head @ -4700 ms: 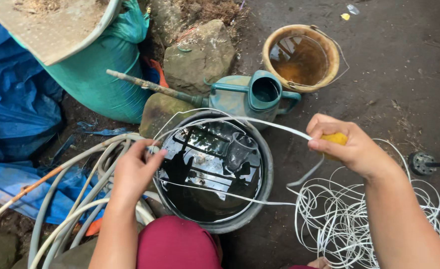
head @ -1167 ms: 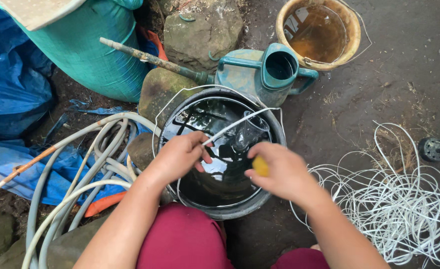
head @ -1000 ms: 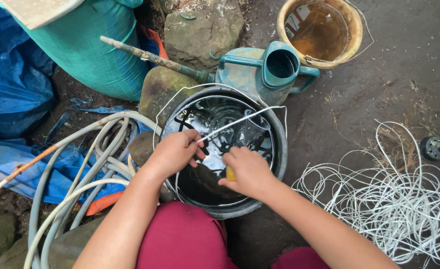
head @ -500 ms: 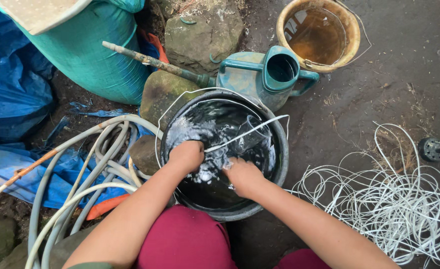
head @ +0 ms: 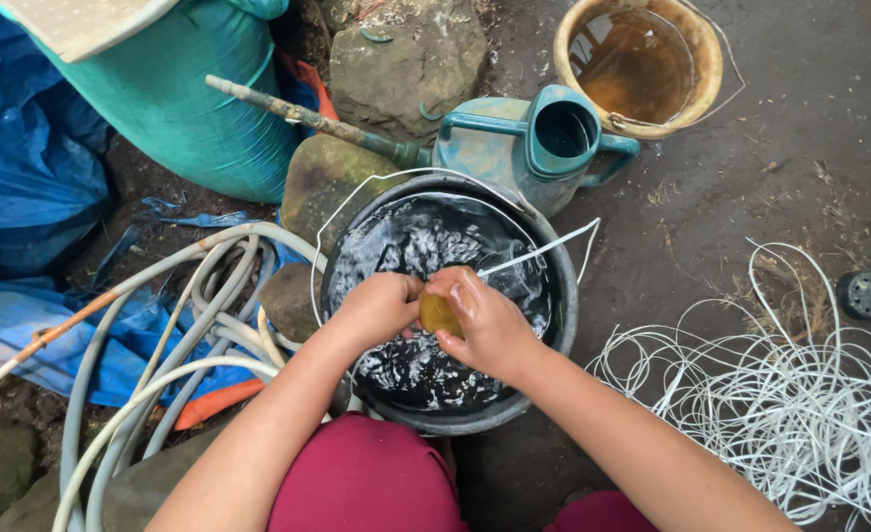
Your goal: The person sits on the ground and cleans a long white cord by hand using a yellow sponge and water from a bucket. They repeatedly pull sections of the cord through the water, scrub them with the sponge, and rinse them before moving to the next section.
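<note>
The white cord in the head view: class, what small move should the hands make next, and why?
Probably draw the white cord a little further through the yellow sponge. The right hand grips the sponge and the left hand meets it over the black bucket of water, while much cord lies in the tangled pile beside it.

Your left hand (head: 381, 307) and right hand (head: 485, 320) meet over the dark bucket (head: 564, 325) of foamy water, the right gripping a yellow sponge (head: 438, 313). A white cord (head: 539, 253) runs from your hands to the tangled pile (head: 800, 394) on the ground.
</note>
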